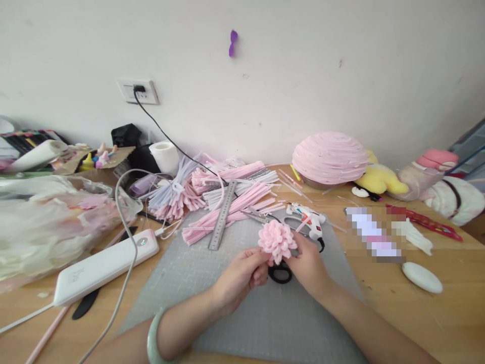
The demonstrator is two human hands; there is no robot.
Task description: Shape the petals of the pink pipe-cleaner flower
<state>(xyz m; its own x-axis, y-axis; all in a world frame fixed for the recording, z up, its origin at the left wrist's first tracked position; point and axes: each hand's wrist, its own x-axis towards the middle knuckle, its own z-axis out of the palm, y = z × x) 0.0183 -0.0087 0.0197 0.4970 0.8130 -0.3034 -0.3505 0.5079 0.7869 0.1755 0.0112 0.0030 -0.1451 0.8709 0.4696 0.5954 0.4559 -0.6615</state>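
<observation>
A fluffy pink flower (277,240), made of looped pipe-cleaner petals, is held up over the grey cutting mat (227,323). My left hand (244,275) pinches its lower left edge between thumb and fingers. On the other side, my right hand (307,265) grips the flower from the right, its fingertips partly hidden behind the petals. Scissors (280,274) lie on the mat beneath, their black handle showing below the flower. Just beyond the hands is a white hot glue gun (310,222). A metal ruler (222,215) rests across bundles of pink pipe cleaners (242,205).
To the left are a white power bank (106,265) with a cable and a clear plastic bag (56,222). A pink ribbed dome (329,157) and a yellow plush toy (381,178) stand at the back right. A white oval object (422,277) lies on the right.
</observation>
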